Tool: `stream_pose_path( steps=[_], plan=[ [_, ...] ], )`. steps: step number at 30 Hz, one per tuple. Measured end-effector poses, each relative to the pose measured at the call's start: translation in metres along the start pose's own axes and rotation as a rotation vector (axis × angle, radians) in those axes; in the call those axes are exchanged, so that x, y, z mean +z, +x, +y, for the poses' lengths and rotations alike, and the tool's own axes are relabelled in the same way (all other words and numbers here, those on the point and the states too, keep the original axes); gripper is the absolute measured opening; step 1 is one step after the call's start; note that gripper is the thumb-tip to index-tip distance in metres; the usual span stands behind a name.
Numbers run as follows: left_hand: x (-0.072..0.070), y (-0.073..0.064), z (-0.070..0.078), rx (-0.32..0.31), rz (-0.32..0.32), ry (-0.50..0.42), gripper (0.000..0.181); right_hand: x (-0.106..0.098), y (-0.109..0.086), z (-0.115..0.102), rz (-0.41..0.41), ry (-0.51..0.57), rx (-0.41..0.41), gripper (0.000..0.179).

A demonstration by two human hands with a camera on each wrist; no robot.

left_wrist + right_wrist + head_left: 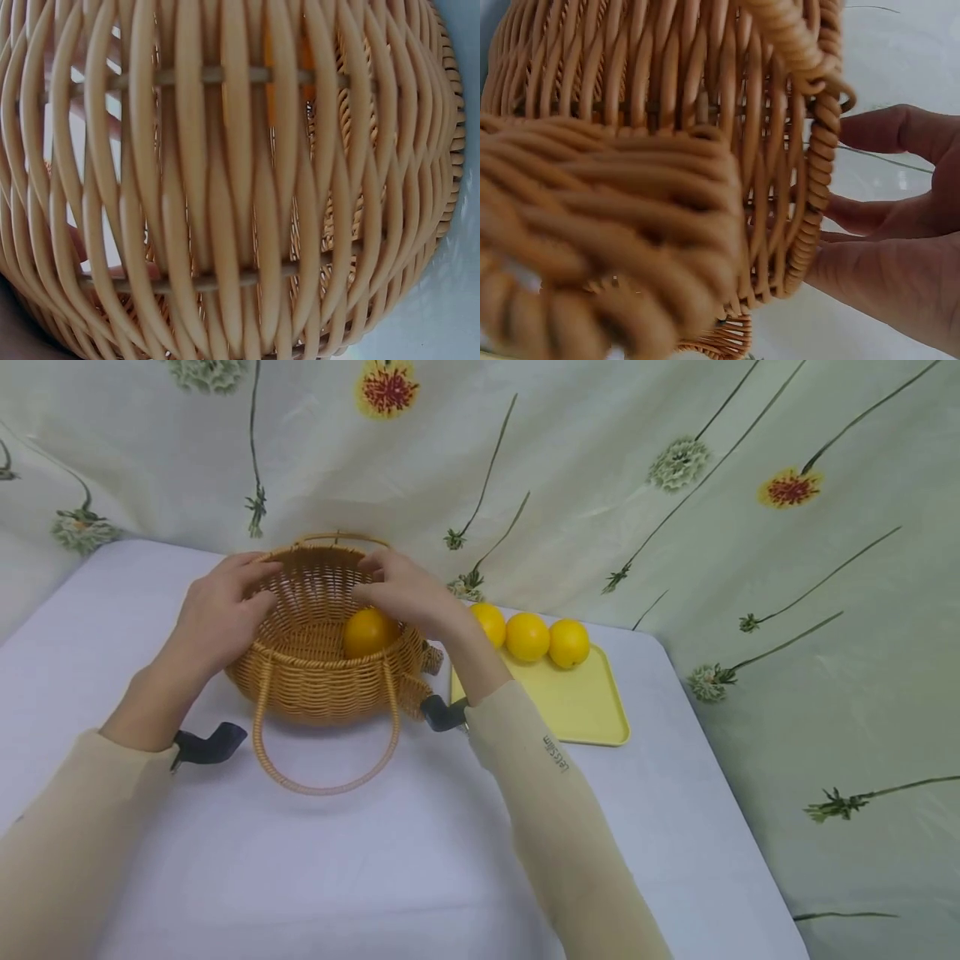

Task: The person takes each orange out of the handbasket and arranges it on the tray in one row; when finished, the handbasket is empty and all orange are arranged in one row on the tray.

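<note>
A round wicker basket point(322, 685) stands on the table, with one looped handle folded down toward the front. Inside it, by the right wall, lies an orange point(367, 632). My left hand point(225, 606) is at the basket's left rim, thumb and fingers apart over the opening; the left wrist view is mostly filled by wicker weave point(225, 180). Over the right rim reaches my right hand point(408, 589), above the orange, its fingers spread. In the right wrist view those fingers point(900, 135) extend past the rim, with nothing seen between them.
To the right of the basket is a yellow tray point(585, 702) with three oranges point(528, 637) along its far edge. Small wicker pieces point(415, 693) jut from the basket's right side. A floral cloth point(570, 552) hangs behind the white table point(375, 868).
</note>
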State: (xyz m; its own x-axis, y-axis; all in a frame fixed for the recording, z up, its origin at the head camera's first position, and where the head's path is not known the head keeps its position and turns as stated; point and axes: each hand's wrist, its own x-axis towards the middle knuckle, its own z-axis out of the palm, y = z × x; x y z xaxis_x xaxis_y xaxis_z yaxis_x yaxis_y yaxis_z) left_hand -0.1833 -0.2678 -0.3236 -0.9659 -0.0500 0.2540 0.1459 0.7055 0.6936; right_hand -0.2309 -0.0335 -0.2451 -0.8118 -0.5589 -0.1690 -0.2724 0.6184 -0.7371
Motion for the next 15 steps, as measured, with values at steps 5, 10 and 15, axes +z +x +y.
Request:
stream_pose_path(
  steps=[5, 10, 15],
  plan=[
    [0.000, -0.001, -0.003, -0.003, 0.006, -0.009, 0.055, 0.005, 0.015, -0.007, -0.120, -0.014, 0.098, 0.052],
    [0.001, -0.002, -0.002, -0.008, 0.001, -0.018, 0.055, 0.010, 0.027, -0.003, -0.188, -0.019, 0.113, 0.027],
    [-0.002, -0.001, 0.001, -0.008, -0.006, -0.011, 0.056, 0.023, 0.037, 0.000, -0.290, -0.022, 0.117, 0.051]
  ],
)
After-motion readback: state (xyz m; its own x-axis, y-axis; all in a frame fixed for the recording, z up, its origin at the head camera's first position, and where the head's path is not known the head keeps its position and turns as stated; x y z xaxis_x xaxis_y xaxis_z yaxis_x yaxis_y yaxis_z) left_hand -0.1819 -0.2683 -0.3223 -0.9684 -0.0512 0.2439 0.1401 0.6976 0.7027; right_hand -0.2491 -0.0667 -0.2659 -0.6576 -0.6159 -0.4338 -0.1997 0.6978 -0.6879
